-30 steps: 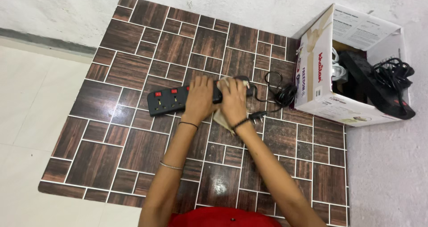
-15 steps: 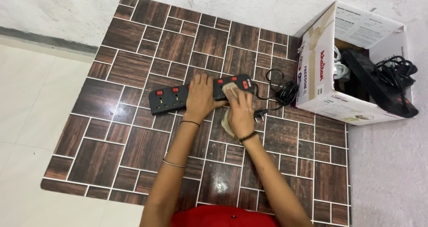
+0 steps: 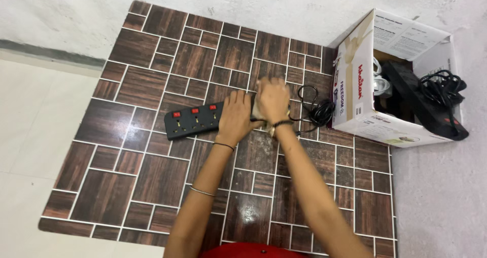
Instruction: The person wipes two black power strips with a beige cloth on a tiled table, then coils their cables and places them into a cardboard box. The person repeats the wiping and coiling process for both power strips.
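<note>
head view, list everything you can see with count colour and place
power strip: 1, black with red switches, on the mat, right end under the hands
cloth: 1, pale beige, mostly hidden under the right hand on the strip
cable: 1, black, coiled on the mat between strip and box
mat: 1, brown tile pattern with white lines, on the floor by the wall
cardboard box: 1, white, open, right of the mat
second power strip: 1, black, sticking out of the box with a tangled black cable
white cables: count unclear, inside the box
floor tiles: cream, left of the mat
left hand: 1, pressing on the strip
right hand: 1, on the cloth at the strip's right end
</note>
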